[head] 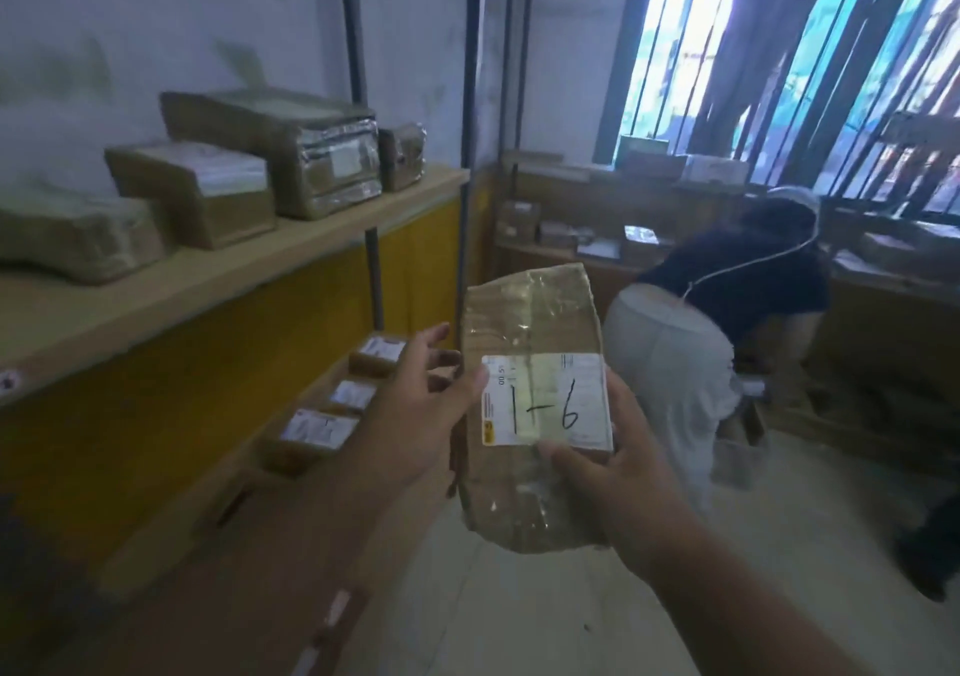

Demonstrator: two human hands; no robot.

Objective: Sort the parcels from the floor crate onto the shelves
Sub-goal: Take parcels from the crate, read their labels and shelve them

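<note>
Now both hands on parcel

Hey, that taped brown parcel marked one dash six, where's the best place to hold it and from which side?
Grip the parcel by its two long edges near the white label, coming from below. It is flat and oblong, so the left hand and right hand can probably clamp opposite edges there.
</note>
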